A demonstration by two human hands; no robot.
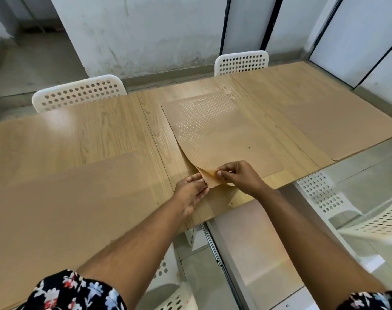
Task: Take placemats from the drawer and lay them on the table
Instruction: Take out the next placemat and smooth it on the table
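Observation:
A tan placemat [222,135] with a dotted sheen lies in the middle of the wooden table [96,130]. Its near left corner is lifted and curled. My right hand [239,175] pinches that raised corner between thumb and fingers. My left hand [191,193] is beside it, fingers touching the curled edge from the left and below. A second tan placemat [338,128] lies flat at the table's right end. A third placemat [74,198] covers the near left part of the table. An open drawer [248,238] shows under the table's near edge.
Two white perforated chairs [78,92] [242,62] stand at the far side of the table. More white chairs [369,215] are on the near side at right, and another chair [168,291] is below my arms. A grey wall runs behind.

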